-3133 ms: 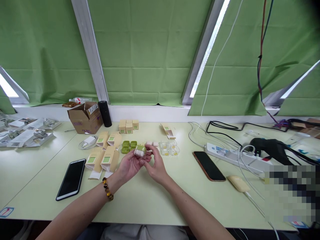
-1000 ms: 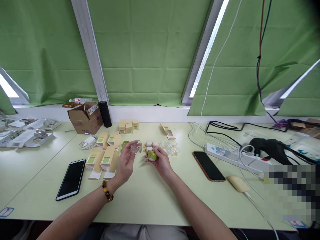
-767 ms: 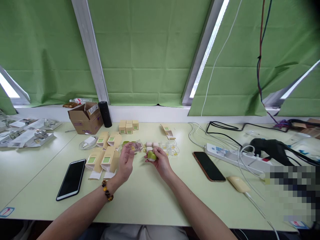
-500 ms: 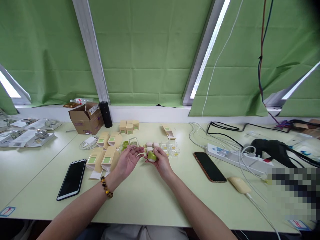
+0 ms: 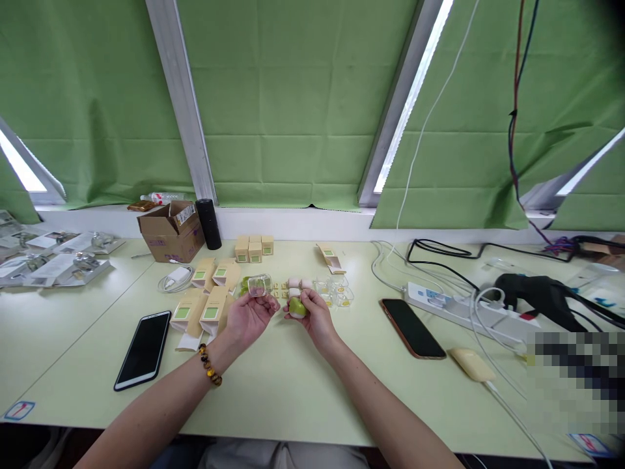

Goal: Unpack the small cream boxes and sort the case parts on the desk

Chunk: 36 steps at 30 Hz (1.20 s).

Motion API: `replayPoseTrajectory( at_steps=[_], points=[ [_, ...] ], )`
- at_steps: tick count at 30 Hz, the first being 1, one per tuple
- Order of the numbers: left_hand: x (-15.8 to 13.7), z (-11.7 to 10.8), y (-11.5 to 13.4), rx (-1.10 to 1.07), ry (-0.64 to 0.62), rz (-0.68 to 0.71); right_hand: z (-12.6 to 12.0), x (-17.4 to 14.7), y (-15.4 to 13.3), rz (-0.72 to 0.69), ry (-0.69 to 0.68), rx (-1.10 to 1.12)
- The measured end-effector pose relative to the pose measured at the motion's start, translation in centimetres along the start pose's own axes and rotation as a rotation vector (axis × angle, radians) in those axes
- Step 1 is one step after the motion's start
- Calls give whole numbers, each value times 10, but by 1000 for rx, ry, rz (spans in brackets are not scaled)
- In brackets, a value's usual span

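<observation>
A green-and-white piece (image 5: 297, 309) was held over the bench (image 5: 293, 397) by the right hand (image 5: 316, 324), its grip clamped on the piece between thumb and fingers. A clear box (image 5: 260, 284) was held by the left hand (image 5: 250, 320), whose palm was turned up; the grip was closed on the box at the fingers, though the exact contact was partly hidden. The two hands were held near each other, not touching. A beaded bracelet (image 5: 209, 365) was worn on the left wrist.

Beyond the left hand, green trays (image 5: 245, 285) were partly covered by the clear box. Small gold tags (image 5: 277, 294) were laid between the trays and the pale pink rolls (image 5: 306, 284), which were grouped just beyond the piece. More clear boxes (image 5: 333, 291) were clustered to the right of the rolls.

Four opened cartons (image 5: 215, 311) were placed left of the trays, and small closed cartons (image 5: 255, 252) were bunched farther back. A flattened carton (image 5: 331, 258) was laid behind the clustered boxes. Phones were set down on both sides, one white-edged (image 5: 142, 350) at left, one orange-edged (image 5: 413, 329) at right.
</observation>
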<state>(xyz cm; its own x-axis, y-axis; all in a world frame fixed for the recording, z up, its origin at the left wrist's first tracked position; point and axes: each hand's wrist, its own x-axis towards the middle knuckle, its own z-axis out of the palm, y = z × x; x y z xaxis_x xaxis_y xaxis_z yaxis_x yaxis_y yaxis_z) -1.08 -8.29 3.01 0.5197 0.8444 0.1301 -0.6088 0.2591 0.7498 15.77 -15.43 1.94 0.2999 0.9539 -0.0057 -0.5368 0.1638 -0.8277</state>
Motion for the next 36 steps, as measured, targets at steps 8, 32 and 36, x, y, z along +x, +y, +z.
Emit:
replayPoseTrajectory(
  at_steps=[8,32,36],
  points=[
    [1,-1,-4,423,-4,254,0,1,1,3,-3,-17],
    [-18,2,-24,1583,-230,354,4,-7,-20,-223,128,-59],
    [-18,5,-19,1465,-192,512,6,-8,-18,-256,106,-161]
  ],
)
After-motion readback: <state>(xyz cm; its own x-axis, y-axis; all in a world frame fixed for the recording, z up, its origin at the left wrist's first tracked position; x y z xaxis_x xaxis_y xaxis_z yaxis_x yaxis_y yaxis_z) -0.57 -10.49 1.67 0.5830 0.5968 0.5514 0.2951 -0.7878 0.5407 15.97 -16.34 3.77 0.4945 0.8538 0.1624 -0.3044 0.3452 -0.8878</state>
